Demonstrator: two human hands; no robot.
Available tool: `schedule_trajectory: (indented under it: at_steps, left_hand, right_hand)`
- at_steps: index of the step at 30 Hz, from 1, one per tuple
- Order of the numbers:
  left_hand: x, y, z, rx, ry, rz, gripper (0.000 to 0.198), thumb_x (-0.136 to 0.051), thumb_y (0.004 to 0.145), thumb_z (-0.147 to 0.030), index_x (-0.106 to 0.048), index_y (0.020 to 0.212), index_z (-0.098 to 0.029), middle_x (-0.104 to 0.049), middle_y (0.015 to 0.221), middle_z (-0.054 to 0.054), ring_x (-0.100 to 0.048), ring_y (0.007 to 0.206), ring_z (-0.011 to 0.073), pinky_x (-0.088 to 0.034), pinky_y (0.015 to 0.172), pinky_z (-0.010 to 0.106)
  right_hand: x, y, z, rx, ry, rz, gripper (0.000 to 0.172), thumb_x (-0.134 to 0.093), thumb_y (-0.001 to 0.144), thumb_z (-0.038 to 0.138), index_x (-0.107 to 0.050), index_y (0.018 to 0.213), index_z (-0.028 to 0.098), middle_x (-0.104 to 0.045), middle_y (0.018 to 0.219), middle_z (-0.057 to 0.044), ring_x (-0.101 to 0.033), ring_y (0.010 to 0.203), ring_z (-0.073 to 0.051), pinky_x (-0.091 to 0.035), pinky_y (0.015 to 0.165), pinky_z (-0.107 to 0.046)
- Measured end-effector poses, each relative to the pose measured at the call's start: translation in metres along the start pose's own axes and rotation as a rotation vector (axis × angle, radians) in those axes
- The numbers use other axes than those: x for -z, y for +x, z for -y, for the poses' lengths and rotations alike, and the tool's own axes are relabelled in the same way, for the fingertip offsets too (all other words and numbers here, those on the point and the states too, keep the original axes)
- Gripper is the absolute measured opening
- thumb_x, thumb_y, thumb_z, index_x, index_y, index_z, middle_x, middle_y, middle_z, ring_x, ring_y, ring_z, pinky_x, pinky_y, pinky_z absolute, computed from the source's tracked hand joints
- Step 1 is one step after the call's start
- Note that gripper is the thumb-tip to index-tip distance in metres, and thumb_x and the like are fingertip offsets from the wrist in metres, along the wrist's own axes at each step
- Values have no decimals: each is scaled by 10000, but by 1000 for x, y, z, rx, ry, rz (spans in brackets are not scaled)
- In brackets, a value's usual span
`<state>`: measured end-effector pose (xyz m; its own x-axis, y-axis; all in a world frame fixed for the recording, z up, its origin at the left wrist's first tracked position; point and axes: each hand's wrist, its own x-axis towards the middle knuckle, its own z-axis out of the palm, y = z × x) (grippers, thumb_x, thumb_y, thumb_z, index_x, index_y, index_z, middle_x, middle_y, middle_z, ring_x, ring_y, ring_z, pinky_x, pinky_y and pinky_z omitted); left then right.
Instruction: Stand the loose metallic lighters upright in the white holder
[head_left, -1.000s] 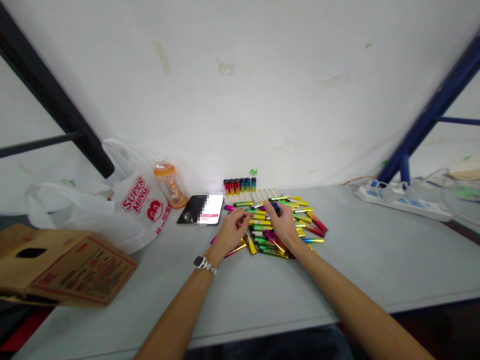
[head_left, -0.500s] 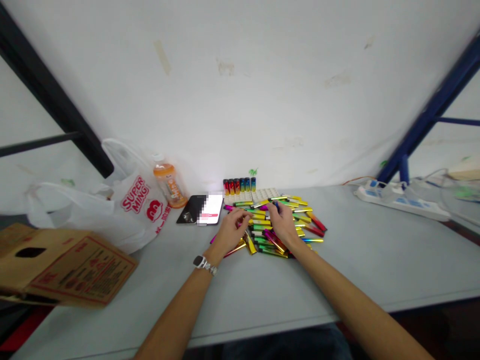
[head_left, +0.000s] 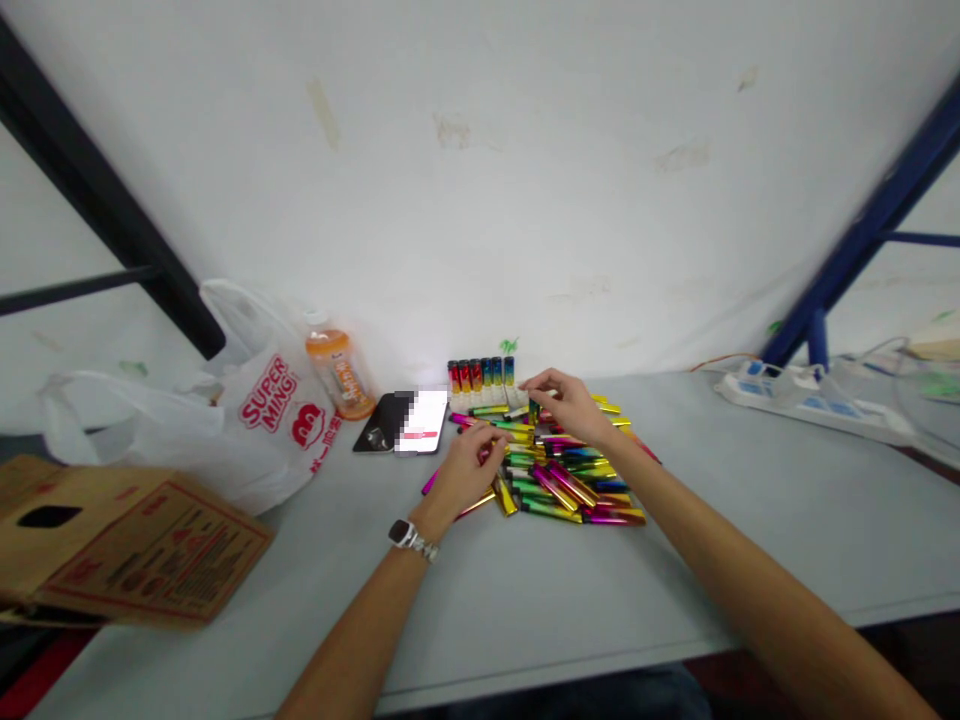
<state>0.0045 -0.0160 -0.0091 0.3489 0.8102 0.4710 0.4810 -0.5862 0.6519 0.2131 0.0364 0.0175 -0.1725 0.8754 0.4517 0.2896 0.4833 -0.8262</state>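
A heap of shiny metallic-coloured lighters (head_left: 555, 485) with dark ends lies on the grey table. Behind it, a white tray with holes (head_left: 489, 398) holds a row of several upright lighters, red ones (head_left: 465, 377) on the left and blue ones (head_left: 497, 373) on the right. My right hand (head_left: 564, 400) pinches a blue-green lighter (head_left: 533, 411), held roughly upright over the back of the heap, just right of the row. At the heap's left side rests my left hand (head_left: 472, 465), fingers curled together; whatever they hold, if anything, is hidden.
Left of the heap lie a phone-like device with a lit screen (head_left: 421, 422), an orange drink bottle (head_left: 341, 375), a white plastic bag (head_left: 247, 440) and a cardboard box (head_left: 150, 550). A white power strip (head_left: 810, 402) sits at the right, by a blue metal post (head_left: 847, 250).
My right hand has risen off the heap toward the tray's right part, turning the lighter upright. My left hand has barely moved.
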Motion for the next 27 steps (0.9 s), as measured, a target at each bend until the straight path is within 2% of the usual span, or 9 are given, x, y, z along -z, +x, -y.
schedule_trajectory:
  at_steps: [4, 7, 10, 13, 17, 20, 23, 27]
  left_hand:
    - [0, 1, 0, 13, 1, -1, 215, -504, 941, -289, -691, 949, -183, -678, 911, 52, -625, 859, 175, -488, 809, 307]
    - [0, 1, 4, 11, 4, -13, 223, -493, 945, -290, -690, 958, -188, -679, 939, 58, -625, 900, 184, -488, 850, 324]
    - [-1, 0, 8, 13, 29, -18, 215, -501, 940, -285, -691, 964, -187, -674, 959, 64, -622, 903, 187, -488, 851, 329]
    - [-3, 0, 8, 29, 49, 1, 211, -506, 935, -280, -692, 966, -185, -665, 948, 64, -618, 860, 184, -491, 812, 325]
    - [-4, 0, 6, 18, 39, -1, 211, -500, 938, -279, -688, 961, -187, -663, 946, 63, -615, 885, 187, -488, 827, 328]
    - [-4, 0, 6, 22, 38, -9, 225, -484, 946, -285, -686, 948, -186, -662, 938, 60, -615, 879, 183, -487, 820, 321]
    - [-3, 0, 8, 32, 42, -16, 214, -495, 940, -281, -686, 946, -185, -672, 943, 59, -620, 893, 187, -485, 833, 327]
    - [-3, 0, 8, 45, 51, -2, 209, -503, 936, -285, -689, 950, -190, -677, 937, 57, -624, 889, 193, -486, 826, 329]
  right_hand:
    - [14, 39, -11, 35, -149, 64, 118, -571, 799, 224, -651, 840, 147, -718, 856, -67, -634, 794, -165, -472, 751, -293]
    - [18, 49, -13, 45, -366, 104, 140, -550, 792, 173, -669, 858, 143, -703, 828, -57, -610, 752, -160, -453, 734, -282]
    - [19, 35, -13, 60, -574, 208, 157, -560, 803, 186, -697, 869, 148, -687, 857, -71, -590, 765, -171, -437, 749, -285]
    - [17, 15, -12, 79, -753, 319, 199, -654, 789, 333, -724, 866, 164, -660, 881, -104, -580, 845, -220, -425, 785, -313]
    - [13, 4, -14, 26, -923, 380, 275, -718, 732, 440, -728, 770, 168, -638, 888, -146, -566, 854, -266, -412, 746, -337]
    - [13, 7, -18, 8, -905, 363, 261, -747, 704, 426, -714, 750, 171, -656, 888, -133, -572, 827, -249, -406, 710, -316]
    - [19, 14, -20, -31, -756, 327, 235, -750, 712, 393, -695, 787, 178, -678, 807, -82, -570, 707, -192, -391, 629, -275]
    - [27, 31, -22, -54, -583, 207, 229, -727, 747, 375, -697, 853, 175, -689, 724, -41, -553, 602, -153, -377, 579, -253]
